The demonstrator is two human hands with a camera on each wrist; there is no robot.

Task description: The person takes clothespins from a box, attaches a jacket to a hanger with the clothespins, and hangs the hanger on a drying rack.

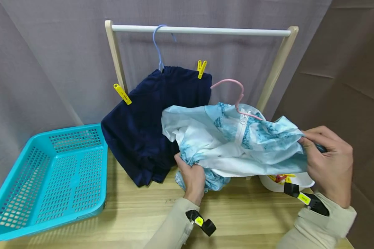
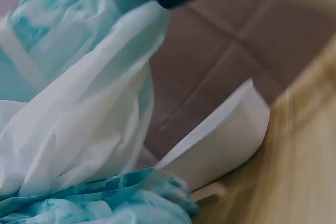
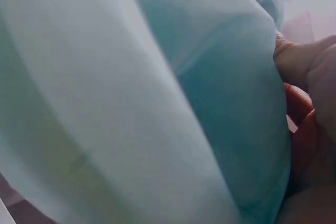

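Observation:
A light blue and white garment (image 1: pixel 218 152) with a white zipper hangs bunched between my hands over the table. From its top sticks out the hook of a pink hanger (image 1: pixel 241 93); the rest of the hanger is hidden in the cloth. My right hand (image 1: pixel 330 159) pinches the garment's right end between thumb and fingers. Lower down, my left hand (image 1: pixel 191 178) grips the gathered cloth, its fingertips partly covered. In the right wrist view the fabric (image 3: pixel 157 98) fills most of the picture beside the right fingers (image 3: pixel 299 103).
Navy shorts (image 1: pixel 156 107) with yellow clothespins (image 1: pixel 122 94) hang on a blue hanger (image 1: pixel 157 45) from the rack's white bar (image 1: pixel 205 30). A turquoise basket (image 1: pixel 104 173) stands at left. Behind the garment at right sits a white bowl (image 1: pixel 268 183) holding small colored items.

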